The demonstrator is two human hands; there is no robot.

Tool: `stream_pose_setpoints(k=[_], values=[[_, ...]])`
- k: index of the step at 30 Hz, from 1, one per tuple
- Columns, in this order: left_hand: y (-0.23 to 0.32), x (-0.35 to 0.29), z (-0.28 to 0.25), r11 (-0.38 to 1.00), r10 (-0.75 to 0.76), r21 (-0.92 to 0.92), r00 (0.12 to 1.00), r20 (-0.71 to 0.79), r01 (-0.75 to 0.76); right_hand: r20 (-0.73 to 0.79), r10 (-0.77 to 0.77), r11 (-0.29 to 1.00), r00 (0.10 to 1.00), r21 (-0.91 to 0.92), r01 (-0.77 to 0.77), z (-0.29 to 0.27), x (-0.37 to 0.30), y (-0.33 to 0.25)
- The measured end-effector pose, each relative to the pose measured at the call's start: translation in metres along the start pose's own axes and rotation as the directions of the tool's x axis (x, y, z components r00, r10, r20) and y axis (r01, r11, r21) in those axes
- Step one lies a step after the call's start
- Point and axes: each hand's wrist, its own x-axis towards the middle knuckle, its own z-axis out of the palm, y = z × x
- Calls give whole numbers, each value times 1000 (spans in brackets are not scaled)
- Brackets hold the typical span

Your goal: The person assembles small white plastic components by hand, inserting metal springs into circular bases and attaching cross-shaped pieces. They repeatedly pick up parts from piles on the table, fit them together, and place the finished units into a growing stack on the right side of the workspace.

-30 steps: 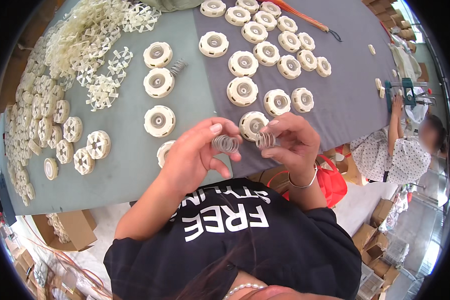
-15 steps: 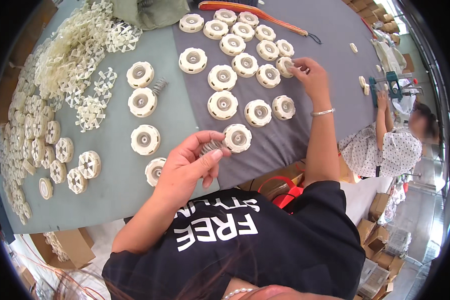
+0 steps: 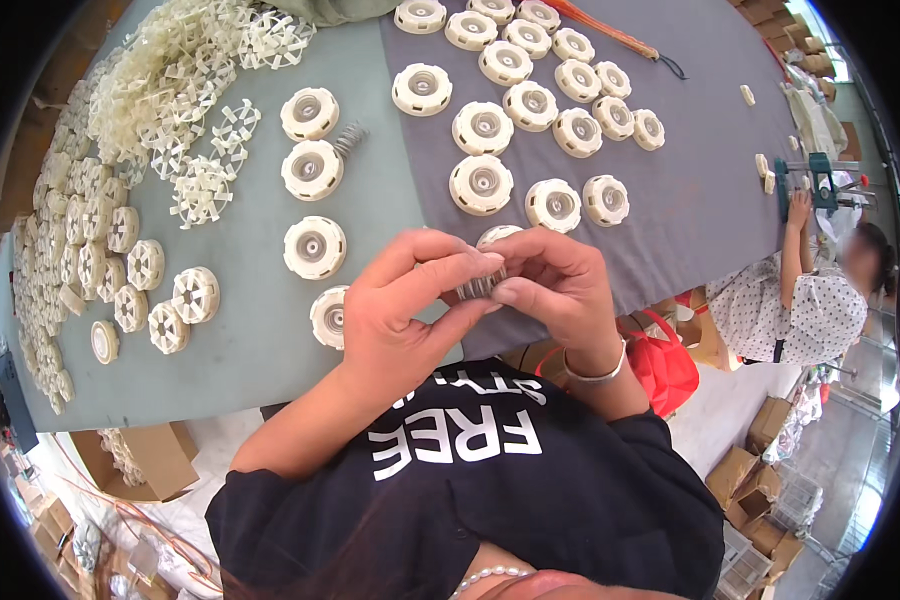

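- Worktop [image 3: 240,365] spreads ahead of our grip, green on one side and grey on the other.
- Far left of our grip, we have crowded cream spoked discs [image 3: 80,215], with a heap of translucent spoked pieces [image 3: 185,75] beyond them.
- Nearer on the left, four cream housings [image 3: 313,248] lie in a column; a loose spring [image 3: 349,138] sits beside the upper two.
- Our left hand [image 3: 400,305] pinches metal spring coils [image 3: 478,287] between thumb and fingers; how many springs, we cannot tell.
- Just beyond the grip, our fingers partly hide another housing [image 3: 497,234]; more stand grouped farther off.
- Our right hand [image 3: 560,290] pinches the same coils from the right, above a wrist bracelet [image 3: 595,378].
- Right of the grip hangs a red bag [image 3: 667,375]; far right, another person [image 3: 785,320] reaches to a green device [image 3: 822,183].
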Motion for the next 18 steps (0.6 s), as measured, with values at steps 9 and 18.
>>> stream_pose_setpoints(k=[9, 18], values=[[-21, 2, -19, 222, -659, -706, 637, 400, 672, 395, -531, 500, 750, -569, 653, -16, 11, -21], [-12, -2, -15, 420, -619, -650, 724, 305, 634, -336, -414, 754, 846, -647, 112, -100, 69, -51]])
